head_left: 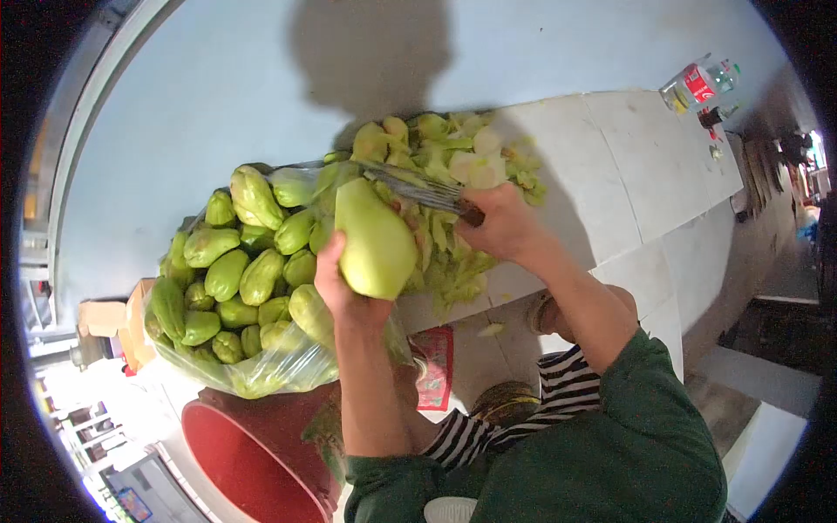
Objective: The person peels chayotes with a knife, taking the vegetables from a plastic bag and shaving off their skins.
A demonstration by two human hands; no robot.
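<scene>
Closest to the camera, a dark green top (610, 436) and black-and-white striped shorts (571, 379) fill the lower part of the view, with both bare forearms reaching forward from the sleeves. The left hand (349, 283) is wrapped around the lower part of a peeled chayote (375, 240), pale green and smooth, held up with its narrower end pointing away. The right hand (501, 222) is closed around the brown handle of a bladed tool (414, 187), whose grey metal part reaches leftward to the chayote's narrow end; whether the two touch, I cannot tell.

Below and left of the left forearm, a red bucket (279, 423) leans with its mouth showing. Past the forearm on the left, a clear plastic bag (288, 375) bulges with many green chayotes (257, 279), their skins on. Under and beyond the hands, a loose heap of peelings (458, 279) spreads over the white tiled table (610, 166). A cardboard box (138, 327) stands just beside the bag's left side. Farther off, near the table's far right end, lies a clear bottle (697, 84) with a red label. Behind everything, a rounded shadow falls on the pale wall (532, 52).
</scene>
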